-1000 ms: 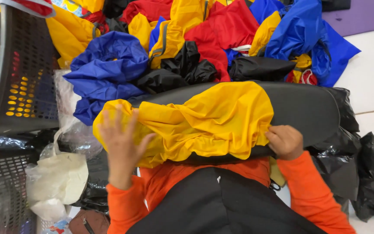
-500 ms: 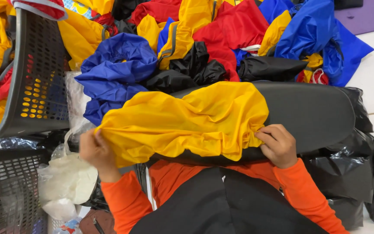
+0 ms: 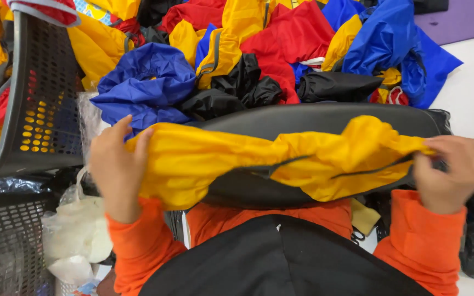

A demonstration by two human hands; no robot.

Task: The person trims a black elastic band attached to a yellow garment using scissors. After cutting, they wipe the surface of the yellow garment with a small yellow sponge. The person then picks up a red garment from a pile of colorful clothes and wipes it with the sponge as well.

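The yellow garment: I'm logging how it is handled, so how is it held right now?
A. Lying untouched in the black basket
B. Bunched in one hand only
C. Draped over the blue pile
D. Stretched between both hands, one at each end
D: the yellow garment runs across the dark board, with the left hand gripping one end and the right hand pinching the other.

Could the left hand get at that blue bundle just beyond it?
Probably yes. The left hand grips one end of the yellow garment, and the blue bundle lies uncovered just past its fingers, nothing between; it would have to let go first.
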